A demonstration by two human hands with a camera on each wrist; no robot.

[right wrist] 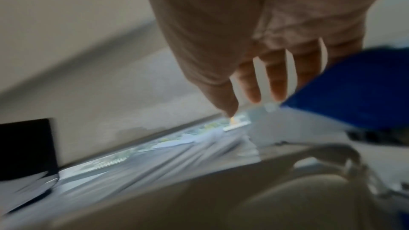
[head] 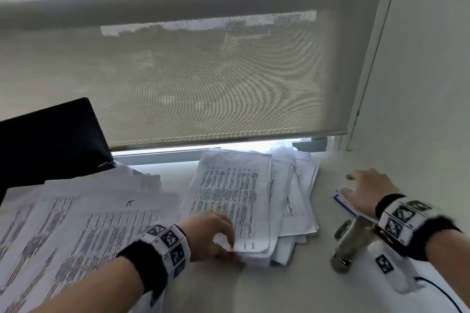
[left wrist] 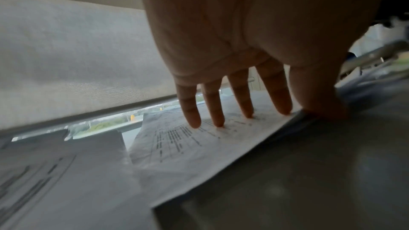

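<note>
Left hand [head: 211, 234]: flat on stack [head: 234, 193], thumb at near corner
Right hand [head: 368, 190]: spread, empty, nearest pad [head: 342, 202]
Stack axis: away from person

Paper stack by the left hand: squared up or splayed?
Splayed: the paper stack has lower sheets jutting rightward at differing angles beneath its top printed sheet.
</note>
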